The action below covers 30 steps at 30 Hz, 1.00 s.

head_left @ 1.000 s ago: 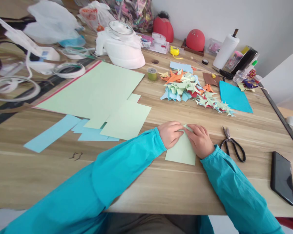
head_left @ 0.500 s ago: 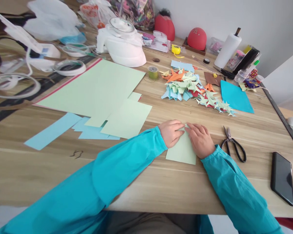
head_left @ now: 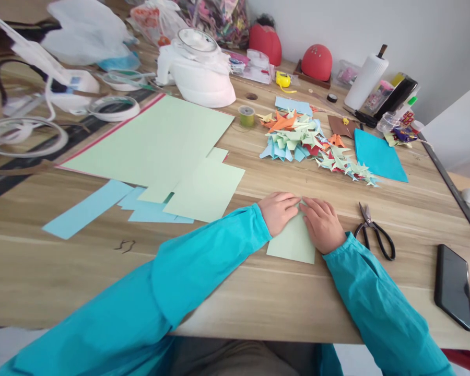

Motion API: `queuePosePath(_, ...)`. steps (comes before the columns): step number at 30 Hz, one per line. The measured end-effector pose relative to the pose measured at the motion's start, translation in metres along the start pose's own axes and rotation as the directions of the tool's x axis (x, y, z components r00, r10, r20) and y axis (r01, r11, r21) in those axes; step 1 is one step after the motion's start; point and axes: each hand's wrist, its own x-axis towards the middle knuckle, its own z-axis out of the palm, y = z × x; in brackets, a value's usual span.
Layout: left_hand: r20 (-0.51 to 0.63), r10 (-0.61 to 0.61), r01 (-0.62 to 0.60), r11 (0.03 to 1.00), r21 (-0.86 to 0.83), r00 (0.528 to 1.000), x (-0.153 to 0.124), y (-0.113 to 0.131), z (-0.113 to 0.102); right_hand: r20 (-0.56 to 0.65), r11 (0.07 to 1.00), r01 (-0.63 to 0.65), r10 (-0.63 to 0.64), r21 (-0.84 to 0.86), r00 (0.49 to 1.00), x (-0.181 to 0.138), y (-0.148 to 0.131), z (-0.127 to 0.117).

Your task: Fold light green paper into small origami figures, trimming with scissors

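Observation:
A small pale green paper sheet (head_left: 292, 244) lies on the wooden table (head_left: 258, 292) in front of me. My left hand (head_left: 277, 211) presses on its upper left part with fingers curled. My right hand (head_left: 321, 224) presses on its upper right part, fingers bent down on the paper. The fingertips of both hands meet at the sheet's top edge. Both sleeves are teal.
Black scissors (head_left: 374, 236) lie right of my right hand, a dark phone (head_left: 453, 285) further right. A pile of folded paper shapes (head_left: 301, 138) and a teal sheet (head_left: 379, 154) sit beyond. Large green sheets (head_left: 160, 141) and blue strips (head_left: 86, 209) lie left. Clutter lines the back.
Both hands stay on the green sheet with only slight finger shifts. The view has drifted a little.

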Motion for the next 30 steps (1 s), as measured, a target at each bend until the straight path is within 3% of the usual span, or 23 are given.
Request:
queuePosePath(13, 0.094, -0.015, 0.017, 1.000, -0.021, 0.995, 0.000, -0.001, -0.013, 0.007, 1.000, 0.004, -0.004, 0.016, 1.000, -0.001, 0.002, 0.001)
queuePosePath(30, 0.084, 0.043, -0.037, 0.997, -0.075, 0.996, -0.008, -0.018, 0.002, 0.011, 1.000, 0.014, -0.014, 0.021, 1.000, -0.001, 0.004, 0.001)
